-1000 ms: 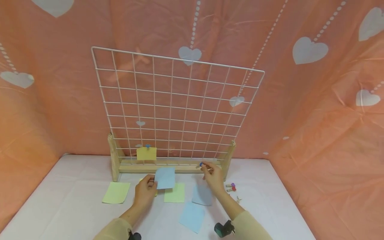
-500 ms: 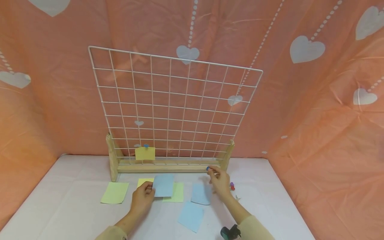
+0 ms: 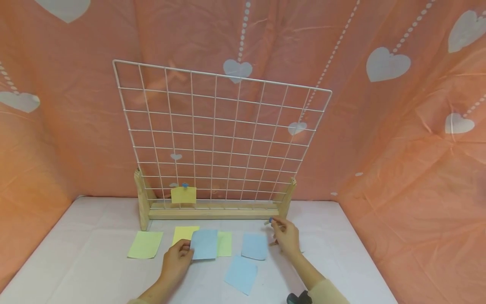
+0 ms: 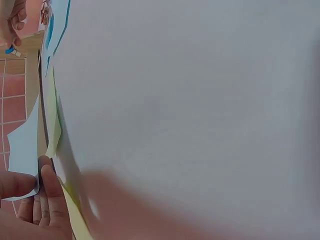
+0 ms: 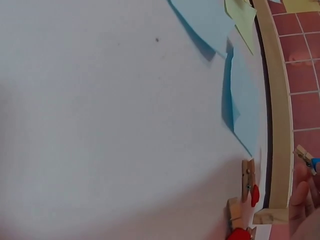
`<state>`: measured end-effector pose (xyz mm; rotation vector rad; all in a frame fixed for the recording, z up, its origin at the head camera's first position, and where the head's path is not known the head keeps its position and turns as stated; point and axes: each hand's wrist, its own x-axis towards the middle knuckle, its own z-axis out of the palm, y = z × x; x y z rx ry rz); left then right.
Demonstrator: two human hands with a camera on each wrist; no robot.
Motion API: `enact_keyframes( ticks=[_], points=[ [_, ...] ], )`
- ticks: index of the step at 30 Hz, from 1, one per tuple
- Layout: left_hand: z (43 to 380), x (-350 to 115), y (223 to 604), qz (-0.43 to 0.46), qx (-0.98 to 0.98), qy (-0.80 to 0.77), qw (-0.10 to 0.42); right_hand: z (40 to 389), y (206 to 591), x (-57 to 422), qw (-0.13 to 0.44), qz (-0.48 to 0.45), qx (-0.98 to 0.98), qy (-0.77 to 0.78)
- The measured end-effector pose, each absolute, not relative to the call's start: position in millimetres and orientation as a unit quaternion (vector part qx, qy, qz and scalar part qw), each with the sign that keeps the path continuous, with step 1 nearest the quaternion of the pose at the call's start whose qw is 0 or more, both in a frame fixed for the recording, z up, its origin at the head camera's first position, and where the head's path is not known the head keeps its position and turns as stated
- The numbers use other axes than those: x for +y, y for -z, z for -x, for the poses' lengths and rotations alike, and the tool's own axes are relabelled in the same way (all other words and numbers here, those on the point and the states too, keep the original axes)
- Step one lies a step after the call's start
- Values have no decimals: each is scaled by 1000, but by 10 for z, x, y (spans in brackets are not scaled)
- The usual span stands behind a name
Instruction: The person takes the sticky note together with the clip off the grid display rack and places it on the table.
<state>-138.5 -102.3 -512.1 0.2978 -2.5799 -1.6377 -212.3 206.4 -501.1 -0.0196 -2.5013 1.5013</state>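
Observation:
My left hand (image 3: 177, 261) pinches a blue sticky note (image 3: 204, 245) by its left edge, held up over the table. In the left wrist view the thumb and fingers grip the corner of that blue note (image 4: 24, 155). My right hand (image 3: 287, 237) pinches a small wooden clothespin (image 3: 268, 222) with a blue decoration, near the right foot of the grid stand. The right wrist view shows the clothespin (image 5: 303, 154) at the fingertips. A yellow note (image 3: 184, 195) hangs low on the white wire grid (image 3: 228, 139), fastened with a blue-topped clip (image 3: 185, 185).
On the table (image 3: 95, 270) lie two more blue notes (image 3: 241, 274), a green note (image 3: 145, 245) at left, a green note (image 3: 225, 244) and a yellow note (image 3: 186, 233) behind the held one. Clothespins with red decorations (image 5: 248, 180) lie at right. A wooden base (image 3: 212, 214) supports the grid.
My left hand has moved down and slightly left with the blue note, toward the table. My right hand has moved right and down with the clothespin.

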Motion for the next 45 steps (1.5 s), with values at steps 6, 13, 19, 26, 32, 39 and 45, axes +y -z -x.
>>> enact_keyframes(
  ticks=[6, 13, 19, 26, 32, 39, 45],
  points=[
    [1291, -1058, 5153, -102, -836, 539, 29, 2098, 5083, 2143, 129, 13, -871, -474],
    [1228, -1056, 5181, -97, -833, 544, 29, 2075, 5098, 2243, 112, 45, -885, -449],
    [1181, -1049, 5186, -95, -834, 544, 19, 2058, 5102, 2267, 103, 51, -889, -444],
    [1129, -1053, 5209, -90, -834, 544, 0, 2060, 5152, 2277, 106, 55, -900, -419],
    [1081, -1078, 5203, -94, -836, 540, -15, 2064, 5162, 2270, 113, 57, -909, -397],
    [1021, -1111, 5205, -98, -830, 547, -49, 2065, 5172, 2267, 101, 58, -917, -382],
    [994, -1135, 5200, -105, -827, 549, -64, 2077, 5170, 2256, 102, 47, -928, -354]
  ],
)
